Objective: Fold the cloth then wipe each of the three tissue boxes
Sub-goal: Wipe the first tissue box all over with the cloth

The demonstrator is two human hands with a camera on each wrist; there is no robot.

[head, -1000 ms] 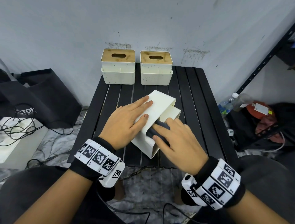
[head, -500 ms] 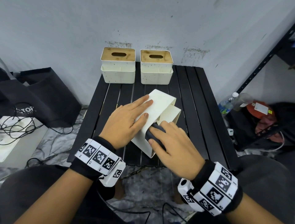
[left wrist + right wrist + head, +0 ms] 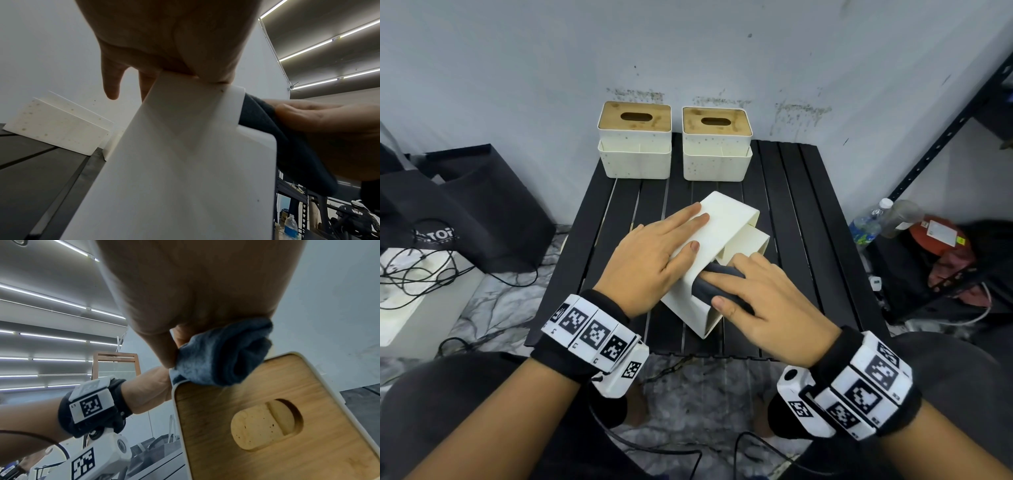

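Two cream tissue boxes with wooden lids stand upright at the back of the black slatted table [image 3: 796,212], one at left [image 3: 635,156] and one at right [image 3: 717,161]. The third tissue box [image 3: 726,222] lies tipped on its side mid-table. My left hand [image 3: 683,236] presses flat on its upper face, fingers straight. Beside it, my right hand [image 3: 726,284] grips a folded dark grey cloth [image 3: 703,289] and holds it against the box's near right edge. In the right wrist view the cloth [image 3: 222,356] sits at the rim of the wooden lid [image 3: 267,418].
A black bag [image 3: 465,205] and loose cables [image 3: 414,270] are on the floor at left. Plastic bottles [image 3: 866,226] and a black shelf frame [image 3: 945,130] stand at right. The wall runs just behind the two upright boxes. My knees are below the table's near edge.
My right hand has rubbed the cloth a short way along the tipped box, toward me and back again. The left hand and the box have stayed put.
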